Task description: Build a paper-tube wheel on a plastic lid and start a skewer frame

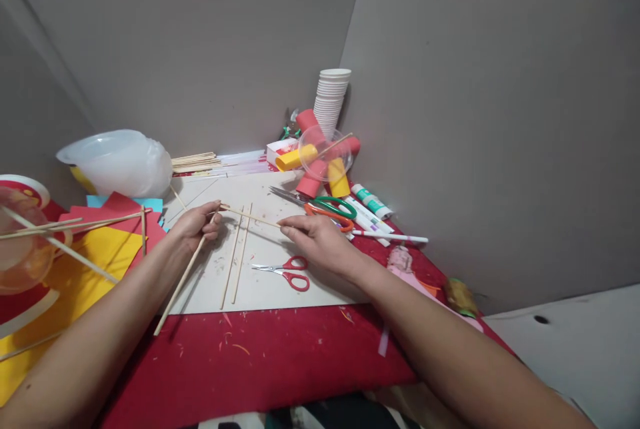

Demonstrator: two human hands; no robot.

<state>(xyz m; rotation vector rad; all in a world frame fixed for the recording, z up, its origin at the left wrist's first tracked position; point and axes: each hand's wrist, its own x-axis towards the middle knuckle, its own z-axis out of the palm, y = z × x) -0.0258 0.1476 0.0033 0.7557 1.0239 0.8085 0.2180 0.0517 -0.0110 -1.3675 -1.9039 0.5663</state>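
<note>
My left hand point(197, 224) is closed around one end of a thin wooden stick point(183, 282) that slants down toward the table's front edge. A second wooden stick point(253, 216) stretches between my two hands, its left end at my left fingertips. My right hand point(317, 239) pinches the other end of it between thumb and fingers. Whether the two sticks are joined where they meet, I cannot tell. Below them, two more sticks point(242, 252) lie side by side on a white board point(200, 299). Small red-handled scissors point(290, 273) rest open on the board near my right hand.
Larger scissors with green and orange handles point(330, 212) lie behind my right hand. Further back are red and yellow paper rolls around a clear plastic disc point(325, 152), stacked paper cups point(331, 99) and a glue stick point(371, 201). Coloured paper point(113, 242) and a plastic bag point(123, 162) are left.
</note>
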